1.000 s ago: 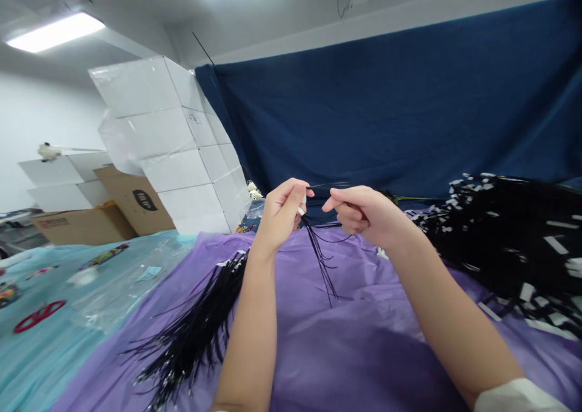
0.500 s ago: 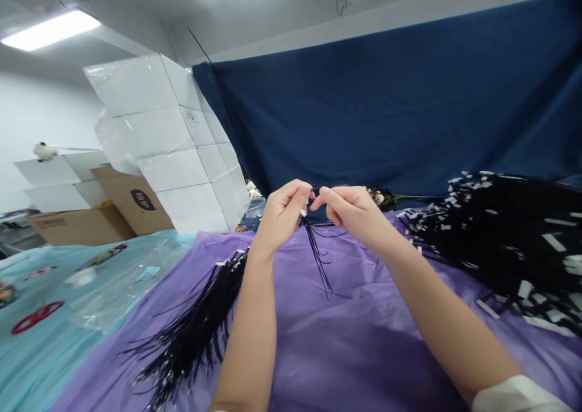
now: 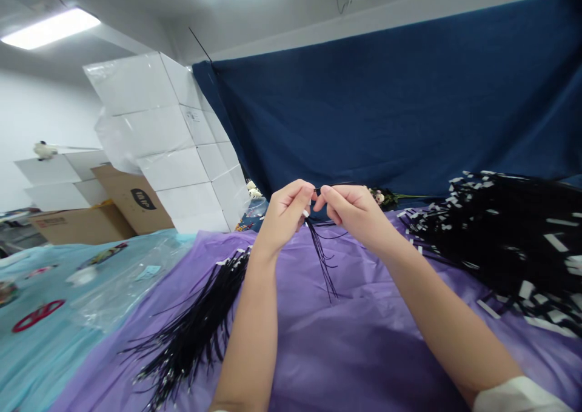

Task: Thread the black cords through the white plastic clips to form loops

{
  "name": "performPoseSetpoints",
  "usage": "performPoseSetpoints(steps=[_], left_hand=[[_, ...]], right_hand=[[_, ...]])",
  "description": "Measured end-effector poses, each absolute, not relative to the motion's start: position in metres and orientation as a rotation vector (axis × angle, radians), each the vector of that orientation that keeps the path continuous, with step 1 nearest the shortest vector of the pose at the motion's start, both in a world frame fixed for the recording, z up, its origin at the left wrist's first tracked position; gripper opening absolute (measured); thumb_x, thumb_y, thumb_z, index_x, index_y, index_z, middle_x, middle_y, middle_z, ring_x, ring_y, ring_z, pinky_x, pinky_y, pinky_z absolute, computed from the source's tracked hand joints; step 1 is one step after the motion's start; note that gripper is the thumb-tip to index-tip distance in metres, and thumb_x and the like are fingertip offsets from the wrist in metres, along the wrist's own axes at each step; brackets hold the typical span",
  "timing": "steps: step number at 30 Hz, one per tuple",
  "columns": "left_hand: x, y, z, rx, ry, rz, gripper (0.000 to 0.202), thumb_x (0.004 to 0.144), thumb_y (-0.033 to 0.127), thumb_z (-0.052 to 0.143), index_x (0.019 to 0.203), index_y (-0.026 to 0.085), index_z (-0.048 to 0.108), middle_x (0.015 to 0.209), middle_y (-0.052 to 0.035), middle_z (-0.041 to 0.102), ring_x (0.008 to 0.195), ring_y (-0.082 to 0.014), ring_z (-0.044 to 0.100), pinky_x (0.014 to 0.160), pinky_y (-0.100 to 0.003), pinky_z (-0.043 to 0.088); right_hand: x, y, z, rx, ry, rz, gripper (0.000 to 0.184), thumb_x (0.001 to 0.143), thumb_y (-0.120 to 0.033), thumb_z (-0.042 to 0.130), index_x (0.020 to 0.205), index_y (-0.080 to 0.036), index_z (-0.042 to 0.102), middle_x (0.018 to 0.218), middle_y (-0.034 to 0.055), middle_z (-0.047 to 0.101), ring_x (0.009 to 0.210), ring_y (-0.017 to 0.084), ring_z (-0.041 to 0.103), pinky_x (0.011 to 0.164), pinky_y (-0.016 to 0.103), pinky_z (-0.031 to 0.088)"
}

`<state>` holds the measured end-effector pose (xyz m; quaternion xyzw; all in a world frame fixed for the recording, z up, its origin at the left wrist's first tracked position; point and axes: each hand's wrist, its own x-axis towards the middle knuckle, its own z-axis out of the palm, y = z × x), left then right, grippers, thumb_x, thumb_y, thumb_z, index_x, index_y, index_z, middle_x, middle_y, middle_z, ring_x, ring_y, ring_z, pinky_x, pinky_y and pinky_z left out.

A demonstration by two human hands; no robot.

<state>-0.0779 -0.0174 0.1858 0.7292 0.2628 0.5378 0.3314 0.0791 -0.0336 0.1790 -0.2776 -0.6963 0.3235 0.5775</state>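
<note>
Thin black cords (image 3: 322,255) with a white tag hang from my left hand (image 3: 285,215), whose thumb and fingers are pinched shut on them. My right hand (image 3: 348,209) sits close beside it, also pinched, on a black cord that bridges the small gap between the fingertips. The cord's exact ends are hidden by my fingers. Left of my left forearm lies a bundle of black cords (image 3: 195,327) with white tags at its upper end. A larger heap of black cords (image 3: 509,230) with white tags lies to the right.
Purple cloth (image 3: 345,351) covers the table under my arms. On light-blue cloth (image 3: 86,351) at left lie red-handled scissors (image 3: 39,316) and a clear plastic bag (image 3: 122,294). White boxes (image 3: 186,176) are stacked behind, beside a dark blue curtain (image 3: 386,109).
Both hands stay almost in place, still pinching. The hanging cords have swung slightly to the right, and the gap between my fingertips looks about the same.
</note>
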Motion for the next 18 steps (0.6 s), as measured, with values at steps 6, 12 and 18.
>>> performPoseSetpoints(steps=[6, 12, 18], left_hand=[[-0.0779, -0.0176, 0.1859, 1.894, 0.685, 1.38, 0.035, 0.089, 0.051, 0.054, 0.076, 0.019, 0.058, 0.058, 0.0041, 0.044, 0.039, -0.0046, 0.035, 0.033, -0.017, 0.027], [-0.0799, -0.0171, 0.1857, 1.873, 0.677, 1.357, 0.036, 0.089, 0.051, 0.054, 0.076, 0.018, 0.057, 0.059, 0.0039, 0.044, 0.04, -0.0047, 0.034, 0.033, -0.017, 0.026], [-0.0809, -0.0186, 0.1865, 1.899, 0.67, 1.326, 0.037, 0.09, 0.05, 0.054, 0.073, 0.018, 0.055, 0.059, 0.0041, 0.043, 0.04, -0.004, 0.033, 0.033, -0.017, 0.024]], right_hand=[[0.0819, -0.0319, 0.1795, -0.635, -1.695, 0.711, 0.038, 0.096, -0.035, 0.048, 0.068, -0.014, 0.064, 0.048, -0.0056, 0.043, 0.045, 0.005, 0.035, 0.045, 0.021, 0.027], [0.0819, -0.0319, 0.1771, -0.604, -1.744, 0.686, 0.038, 0.097, -0.034, 0.046, 0.069, -0.014, 0.061, 0.052, -0.0052, 0.043, 0.048, 0.005, 0.035, 0.047, 0.02, 0.028], [0.0841, -0.0304, 0.1756, -0.602, -1.79, 0.675, 0.035, 0.097, -0.031, 0.044, 0.07, -0.015, 0.06, 0.055, -0.0046, 0.042, 0.05, 0.006, 0.036, 0.048, 0.021, 0.029]])
